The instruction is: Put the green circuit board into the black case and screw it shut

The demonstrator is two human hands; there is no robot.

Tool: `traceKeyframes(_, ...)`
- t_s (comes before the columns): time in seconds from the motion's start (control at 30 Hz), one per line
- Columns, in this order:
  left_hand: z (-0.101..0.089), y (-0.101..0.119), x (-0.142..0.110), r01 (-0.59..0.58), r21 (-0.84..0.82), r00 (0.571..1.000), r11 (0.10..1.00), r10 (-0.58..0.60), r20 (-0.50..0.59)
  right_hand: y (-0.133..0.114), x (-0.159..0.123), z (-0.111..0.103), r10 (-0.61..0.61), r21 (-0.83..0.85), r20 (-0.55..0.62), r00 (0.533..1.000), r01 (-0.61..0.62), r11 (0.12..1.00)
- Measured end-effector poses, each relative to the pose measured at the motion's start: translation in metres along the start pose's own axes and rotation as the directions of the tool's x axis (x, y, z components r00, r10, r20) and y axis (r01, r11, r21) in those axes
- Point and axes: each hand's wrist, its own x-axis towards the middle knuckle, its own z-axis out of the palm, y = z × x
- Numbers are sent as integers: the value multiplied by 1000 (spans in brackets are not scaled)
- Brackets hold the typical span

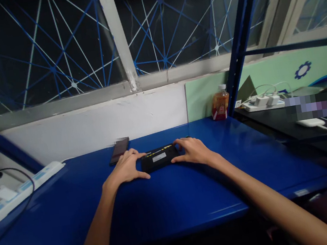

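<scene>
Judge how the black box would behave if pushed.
The black box is probably stiff: its edges run straight between the left hand and the right hand. Its long, flat shape suggests it would slide on the shiny blue table rather than roll.

Your blue table looks smooth and glossy. At one o'clock, the bottle looks like clear plastic; at nine, the power strip seems smooth plastic.
</scene>
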Motion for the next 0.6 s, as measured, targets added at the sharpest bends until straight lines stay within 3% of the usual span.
traceKeyframes(0.3, 14, -18, 6, -3, -3, 999, 1000, 3, 33, 0, 1, 13, -60, 7, 70, 996, 60, 998)
traceKeyframes(0.6, 15, -22, 9, -26, -198, 1000, 980, 27, 2, 6, 3, 13, -30, 20, 106, 994, 28, 999)
